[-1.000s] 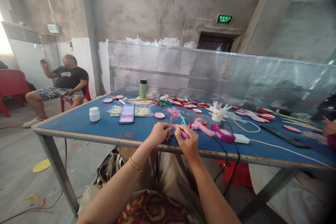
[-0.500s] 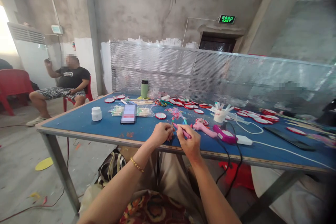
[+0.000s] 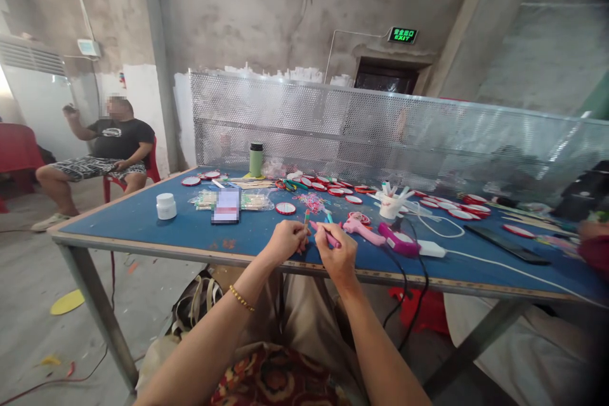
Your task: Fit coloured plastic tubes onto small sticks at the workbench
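My left hand (image 3: pixel 286 242) is closed near the table's front edge, pinching a small thin stick (image 3: pixel 307 218) with green and orange bands that pokes up from the fingertips. Its lower part is hidden by the fingers. Close by on the right, my right hand (image 3: pixel 339 252) grips a pink pen (image 3: pixel 331 240), whose tip points left toward the banded stick. Whether the tip touches it I cannot tell. Just beyond both hands lies a loose heap of small pink and multicoloured pieces (image 3: pixel 314 203).
A phone (image 3: pixel 226 205), white jar (image 3: pixel 166 207) and green bottle (image 3: pixel 255 161) stand left on the blue table (image 3: pixel 157 235). Red-rimmed discs (image 3: pixel 285 209) lie scattered behind. Rightward are a pink glue gun (image 3: pixel 364 229), purple device (image 3: pixel 398 241), cables and a cup of pens (image 3: pixel 390 204). A person (image 3: pixel 118 139) sits far left.
The view has turned slightly right, so the scene sits further left. Both hands keep their grips, with little visible movement. A red sleeve has appeared at the right edge.
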